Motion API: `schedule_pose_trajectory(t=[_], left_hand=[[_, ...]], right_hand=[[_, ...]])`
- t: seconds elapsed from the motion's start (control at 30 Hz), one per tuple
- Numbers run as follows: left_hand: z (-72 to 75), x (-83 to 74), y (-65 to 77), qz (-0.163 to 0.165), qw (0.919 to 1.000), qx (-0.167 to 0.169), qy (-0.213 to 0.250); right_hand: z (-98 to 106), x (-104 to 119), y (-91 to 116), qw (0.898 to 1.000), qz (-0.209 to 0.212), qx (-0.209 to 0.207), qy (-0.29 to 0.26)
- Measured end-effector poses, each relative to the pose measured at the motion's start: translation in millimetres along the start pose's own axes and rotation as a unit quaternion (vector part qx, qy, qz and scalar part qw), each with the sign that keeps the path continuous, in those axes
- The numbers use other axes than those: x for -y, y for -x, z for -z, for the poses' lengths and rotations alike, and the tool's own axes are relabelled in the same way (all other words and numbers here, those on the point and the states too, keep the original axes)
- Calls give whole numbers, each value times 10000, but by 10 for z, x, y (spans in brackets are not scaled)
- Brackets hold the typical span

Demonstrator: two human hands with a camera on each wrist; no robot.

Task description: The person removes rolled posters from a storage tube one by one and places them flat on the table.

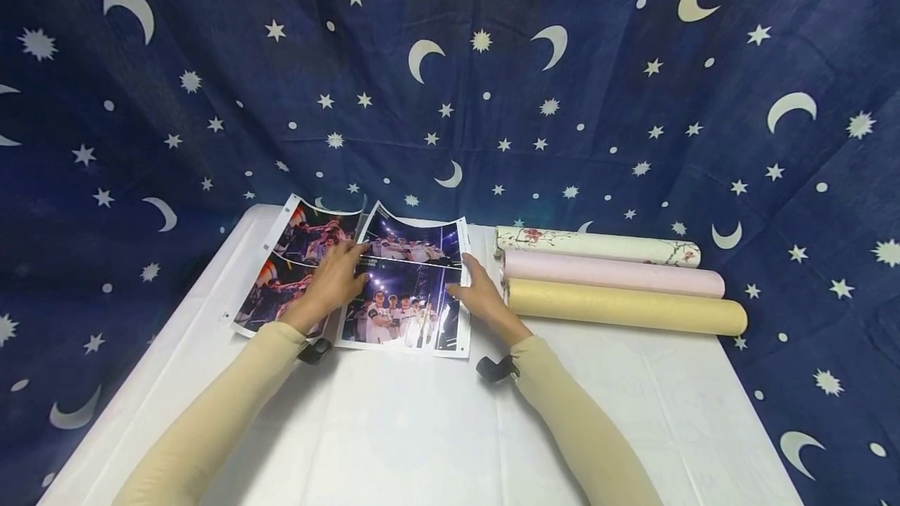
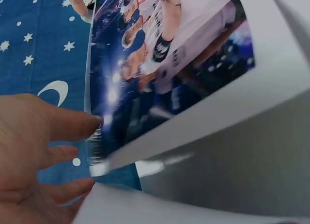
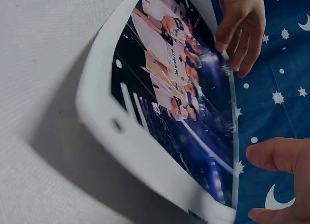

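Room on near tabletop (image 1: 394,428), rolls (image 1: 613,274) at right

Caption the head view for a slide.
Left hand and right hand flank a printed photo at a white table, three rolls lying to the right.

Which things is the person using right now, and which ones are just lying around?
Being used:
- photo sheet of people in white, between both hands
- left hand
- right hand
- probably the other photo sheet, beside it

Seemingly just lying there, untouched:
- flowered roll
- pink roll
- yellow roll
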State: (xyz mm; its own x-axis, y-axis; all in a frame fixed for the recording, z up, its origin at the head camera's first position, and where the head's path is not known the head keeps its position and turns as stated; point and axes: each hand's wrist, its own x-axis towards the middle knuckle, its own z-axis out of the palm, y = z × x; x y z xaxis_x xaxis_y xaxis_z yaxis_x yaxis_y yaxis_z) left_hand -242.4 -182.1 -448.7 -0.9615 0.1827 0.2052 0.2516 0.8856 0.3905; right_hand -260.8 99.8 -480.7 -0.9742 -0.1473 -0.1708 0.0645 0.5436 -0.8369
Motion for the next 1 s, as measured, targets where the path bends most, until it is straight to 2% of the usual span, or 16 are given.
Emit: schedule_pose_trajectory(t=[0.1, 0.27, 0.5, 0.77, 0.87, 1.0], left_hand=[[11, 13, -8, -95, 9997, -125, 184], [85, -61, 24, -168, 9979, -343, 517], [262, -344, 181, -248, 9906, -684, 1162], [361, -679, 312, -516, 9736, -936, 2018], [349, -752, 353, -560, 9655, -968, 2353], [291, -820, 391, -441, 9547, -1000, 2768]], right_hand=[[-8, 18, 3, 9998, 78, -187, 56], [9, 39, 48, 9962, 610, -624, 88], [101, 132, 251, 9870, 1202, -690, -813], [297, 199, 544, 9794, 1545, -741, -1069], [375, 182, 650, 9778, 1626, -731, -1099], [492, 129, 790, 9757, 1778, -674, -1086]])
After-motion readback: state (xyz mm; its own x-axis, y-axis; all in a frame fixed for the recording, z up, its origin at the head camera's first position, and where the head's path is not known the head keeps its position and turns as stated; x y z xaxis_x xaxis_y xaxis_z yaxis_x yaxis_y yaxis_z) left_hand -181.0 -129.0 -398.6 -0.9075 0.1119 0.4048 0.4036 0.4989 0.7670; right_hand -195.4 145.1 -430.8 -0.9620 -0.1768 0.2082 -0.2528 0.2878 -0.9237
